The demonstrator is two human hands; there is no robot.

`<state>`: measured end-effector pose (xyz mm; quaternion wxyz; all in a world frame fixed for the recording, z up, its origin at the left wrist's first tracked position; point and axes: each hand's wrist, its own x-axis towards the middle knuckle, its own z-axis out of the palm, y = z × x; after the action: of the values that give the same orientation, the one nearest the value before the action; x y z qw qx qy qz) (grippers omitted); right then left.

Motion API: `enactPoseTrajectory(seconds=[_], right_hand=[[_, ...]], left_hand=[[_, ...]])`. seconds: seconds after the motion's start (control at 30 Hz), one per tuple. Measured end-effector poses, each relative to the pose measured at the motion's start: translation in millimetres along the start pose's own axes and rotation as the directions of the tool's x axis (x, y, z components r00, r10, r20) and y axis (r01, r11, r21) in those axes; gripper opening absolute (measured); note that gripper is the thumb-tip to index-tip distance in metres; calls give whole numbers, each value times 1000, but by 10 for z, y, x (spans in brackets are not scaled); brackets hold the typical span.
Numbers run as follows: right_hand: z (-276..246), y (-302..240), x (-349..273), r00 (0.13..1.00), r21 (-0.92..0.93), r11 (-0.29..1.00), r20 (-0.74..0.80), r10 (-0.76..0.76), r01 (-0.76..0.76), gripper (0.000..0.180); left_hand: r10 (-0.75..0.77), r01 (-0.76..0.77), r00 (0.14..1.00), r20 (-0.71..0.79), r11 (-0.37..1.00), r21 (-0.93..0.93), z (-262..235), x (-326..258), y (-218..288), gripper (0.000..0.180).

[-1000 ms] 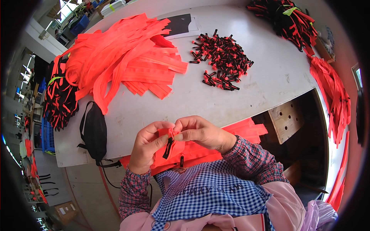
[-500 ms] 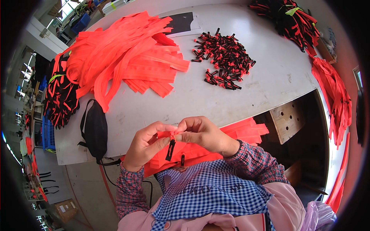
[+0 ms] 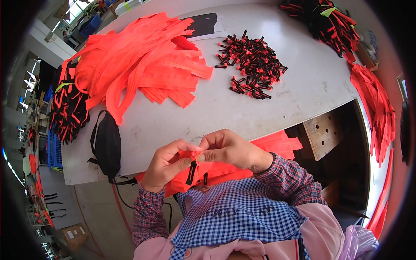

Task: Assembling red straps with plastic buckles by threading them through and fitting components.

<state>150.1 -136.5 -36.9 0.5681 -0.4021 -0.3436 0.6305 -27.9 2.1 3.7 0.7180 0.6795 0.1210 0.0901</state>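
Observation:
My left hand (image 3: 167, 168) and my right hand (image 3: 229, 149) meet above my lap, both closed in a pinch. Between their fingertips is an orange-red zipper slider at the end of a zipper tape; the fingers hide most of the join. From the slider hangs a black pull tab (image 3: 191, 173), slightly tilted, below my left thumb. More orange-red zipper tapes (image 3: 277, 145) lie under my hands, across my lap and along the table's front edge. A second black pull tab (image 3: 205, 178) rests on them.
A large heap of zipper tapes (image 3: 143, 65) covers the table's far left. Loose sliders with black pulls (image 3: 255, 60) are piled beyond my hands. A black pouch (image 3: 107, 145) lies at the left edge. Tied black-and-orange bundles (image 3: 325, 28) sit far right, above an open compartment (image 3: 346, 151).
The black pull tab hangs slightly lower, with a bit more of the slider showing. My right wrist has shifted slightly right and up; both hands keep their pinch.

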Motion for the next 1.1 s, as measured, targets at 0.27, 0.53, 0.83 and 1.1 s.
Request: enactPoseTrajectory(seconds=[0.27, 0.53, 0.83, 1.1], right_hand=[[60, 9, 29, 997, -19, 998, 47, -66, 67, 15], [49, 52, 56, 992, 99, 995, 127, 2, -14, 14], [85, 50, 54, 998, 87, 996, 63, -2, -4, 11], [103, -53, 49, 867, -580, 705, 5, -498, 408, 10]], left_hand=[[41, -41, 999, -8, 999, -26, -84, -35, 3, 19], [-55, 40, 996, -69, 980, -196, -1, -70, 2, 22], [33, -33, 999, 16, 999, -40, -120, -80, -53, 20], [71, -48, 966, -248, 994, 99, 98, -74, 26, 26]])
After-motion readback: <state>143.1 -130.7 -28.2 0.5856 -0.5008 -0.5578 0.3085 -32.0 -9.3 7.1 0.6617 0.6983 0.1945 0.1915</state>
